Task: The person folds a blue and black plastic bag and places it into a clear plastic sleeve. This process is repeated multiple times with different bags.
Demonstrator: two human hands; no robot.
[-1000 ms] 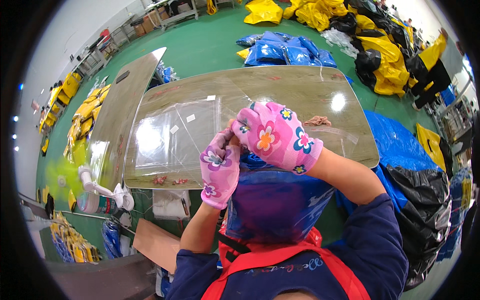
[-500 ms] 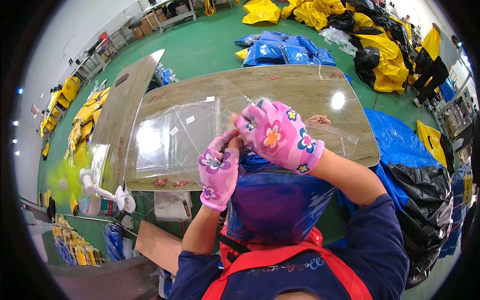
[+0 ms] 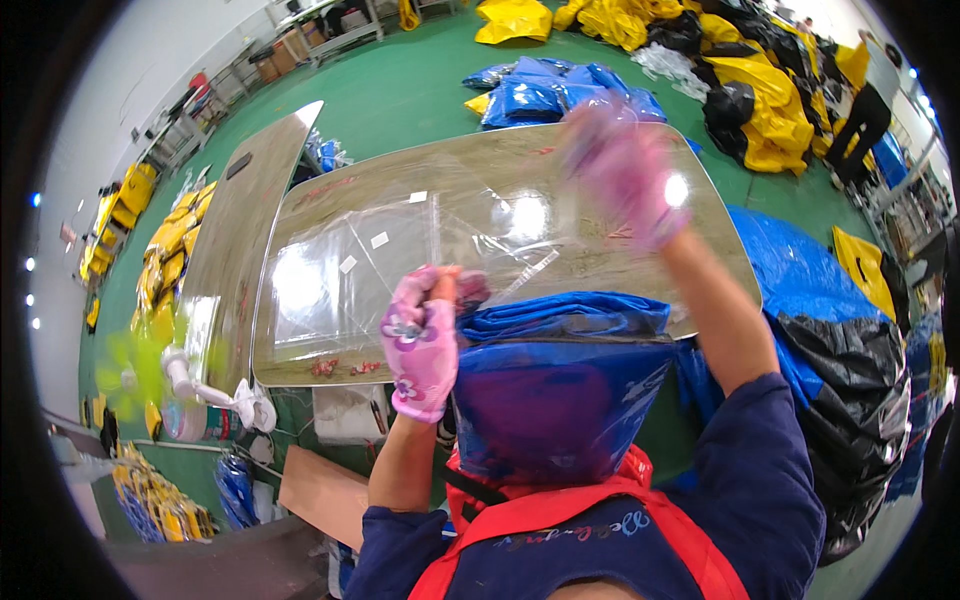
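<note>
Your left hand [image 3: 420,345], in a pink flower-patterned glove with bare fingertips, is at the left end of a folded bundle of blue plastic sheeting in a clear bag [image 3: 560,410]. Its fingers are curled together; whether they pinch the film, you cannot tell. The bundle stands directly before you at the near edge of a wood-patterned table with rounded corners [image 3: 470,175], its blue folds showing along the top. Your right hand [image 3: 625,170], gloved to match, is raised well apart from the bundle, over the table's far right part; it is blurred, so its grip cannot be told. Flat clear plastic sheets [image 3: 335,290] cover the table's left part. Beyond its far edge, shiny blue plastic packages [image 3: 535,98] lie piled on the green floor [image 3: 400,100].
</note>
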